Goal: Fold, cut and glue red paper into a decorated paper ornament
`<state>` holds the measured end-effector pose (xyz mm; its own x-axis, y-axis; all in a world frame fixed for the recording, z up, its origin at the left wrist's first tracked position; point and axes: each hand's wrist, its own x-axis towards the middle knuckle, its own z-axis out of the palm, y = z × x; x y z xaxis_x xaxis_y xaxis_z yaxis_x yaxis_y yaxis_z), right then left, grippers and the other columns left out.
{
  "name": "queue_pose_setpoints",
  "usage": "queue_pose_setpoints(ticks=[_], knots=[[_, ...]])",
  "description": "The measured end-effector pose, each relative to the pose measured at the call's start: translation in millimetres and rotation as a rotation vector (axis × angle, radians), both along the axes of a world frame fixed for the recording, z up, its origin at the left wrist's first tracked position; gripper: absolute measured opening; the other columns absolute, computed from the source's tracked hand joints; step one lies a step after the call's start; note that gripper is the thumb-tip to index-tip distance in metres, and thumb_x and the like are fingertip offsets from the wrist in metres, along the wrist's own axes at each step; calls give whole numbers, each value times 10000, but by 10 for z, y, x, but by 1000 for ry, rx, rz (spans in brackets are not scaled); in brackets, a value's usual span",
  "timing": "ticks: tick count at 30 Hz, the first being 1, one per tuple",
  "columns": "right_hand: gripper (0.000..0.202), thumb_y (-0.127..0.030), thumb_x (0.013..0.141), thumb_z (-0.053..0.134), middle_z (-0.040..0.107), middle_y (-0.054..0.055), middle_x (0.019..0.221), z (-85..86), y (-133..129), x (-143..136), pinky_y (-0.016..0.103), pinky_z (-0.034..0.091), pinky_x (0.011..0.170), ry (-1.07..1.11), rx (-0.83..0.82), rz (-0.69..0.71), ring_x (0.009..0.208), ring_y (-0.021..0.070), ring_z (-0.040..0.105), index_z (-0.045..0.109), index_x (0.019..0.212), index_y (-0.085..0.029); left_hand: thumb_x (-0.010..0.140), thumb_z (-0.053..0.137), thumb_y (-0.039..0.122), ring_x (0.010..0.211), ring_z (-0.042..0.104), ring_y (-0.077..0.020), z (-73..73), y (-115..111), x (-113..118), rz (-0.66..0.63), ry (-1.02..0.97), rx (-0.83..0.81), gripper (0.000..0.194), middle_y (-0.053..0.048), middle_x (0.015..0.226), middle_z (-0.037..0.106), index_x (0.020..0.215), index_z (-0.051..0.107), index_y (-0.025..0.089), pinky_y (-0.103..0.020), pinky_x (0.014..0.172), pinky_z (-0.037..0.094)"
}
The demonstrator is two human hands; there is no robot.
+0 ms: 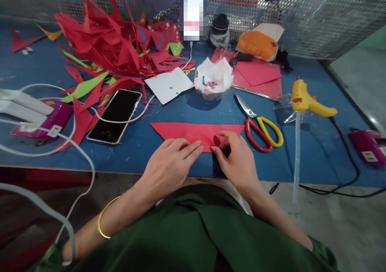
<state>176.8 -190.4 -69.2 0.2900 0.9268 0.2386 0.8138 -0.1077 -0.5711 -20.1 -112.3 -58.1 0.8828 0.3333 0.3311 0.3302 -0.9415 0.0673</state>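
Observation:
A folded piece of red paper (193, 130) lies on the blue table in front of me, wide along its far edge and pointed at both ends. My left hand (171, 161) rests on its near left part, fingers stretched flat across the paper. At the near right edge, my right hand (237, 157) pinches the red paper between thumb and fingers. Just to the right lie scissors (253, 117) with one red and one yellow handle, their blades slightly apart and pointing away. Part of the paper is hidden under my hands.
Red and green paper scraps (111, 43) heap at the back left. A phone (116, 117) with a white cable lies left. A white card (169, 85) and a lined bowl (214, 81) of small coloured bits stand behind. A yellow glue gun (310, 99) sits right, its stick overhanging the edge.

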Motion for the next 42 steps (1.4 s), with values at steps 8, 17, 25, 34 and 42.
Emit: queue_pose_setpoints(ticks=[8,17,25,34,42], knots=[[278,-282,901,591,712,57,818,18,-33,-5,411,428,788,-113,-4,-51,822,267,625,599,1149,-157,1007,493,431,1120,580,-275,-18,-163,-11,91,70,-6,461,-68,1414,618,1373,585,168,-449,922,445],[398,-181,963,445,686,166,1274,-13,-299,-155,451,437,1027,-386,250,184,1248,266,581,521,1345,-99,998,494,448,1097,576,-285,-26,-153,-22,66,68,19,490,-95,1409,617,1371,584,142,-462,942,431],[679,-392,1011,352,459,278,1510,-161,-359,-327,478,422,1116,-456,91,418,1436,307,419,289,1509,66,961,519,368,1243,546,-304,-84,-197,-62,46,54,-11,557,-132,1480,546,1436,509,77,-495,1084,379],[639,-366,1004,383,502,275,1476,-159,-481,-219,475,409,1130,-521,102,361,1410,325,449,369,1469,73,979,505,458,1306,525,-376,-108,-188,-423,159,5,-7,570,-105,1453,575,1463,503,157,-652,1162,241],[353,-178,997,458,716,157,1229,51,-342,-31,368,477,947,-727,124,343,1091,240,667,595,1295,-46,993,499,442,1146,632,-327,-117,-104,-439,172,-97,70,433,-77,1285,703,1261,673,150,-571,1101,344]])
